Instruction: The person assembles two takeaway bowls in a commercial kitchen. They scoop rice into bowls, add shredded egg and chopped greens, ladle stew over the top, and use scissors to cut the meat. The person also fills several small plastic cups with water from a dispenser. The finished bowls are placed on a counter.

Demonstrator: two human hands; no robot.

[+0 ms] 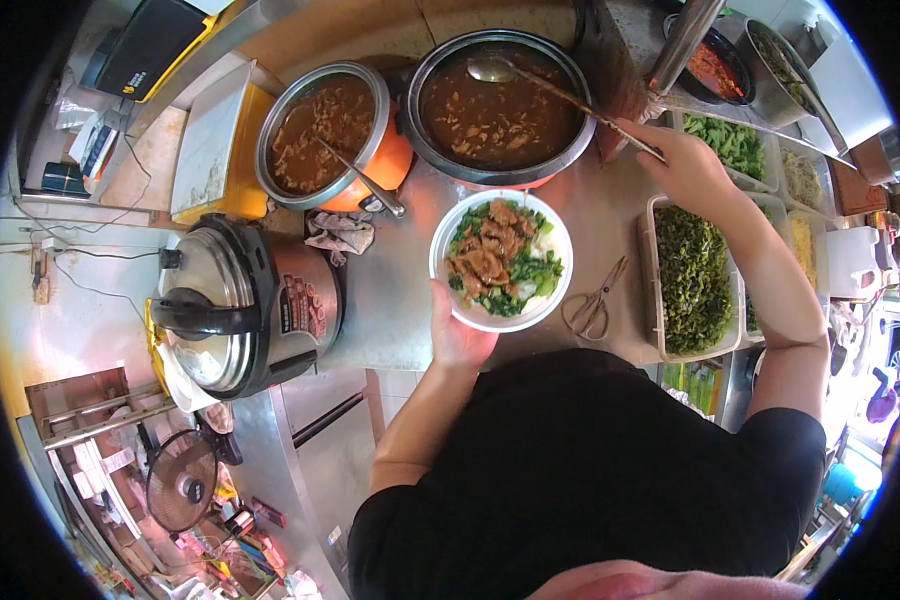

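White bowl (507,325) of greens and meat rests on your left hand (460,340), thumb along its side, other fingers hidden, their spread unclear. Your right hand (682,172) closes around a long ladle (560,92) reaching over the larger stew pot (470,174). Below lies a stainless-steel counter (395,260); rightward the kitchen blurs into glare, and shelves (70,470) at left are cut off.
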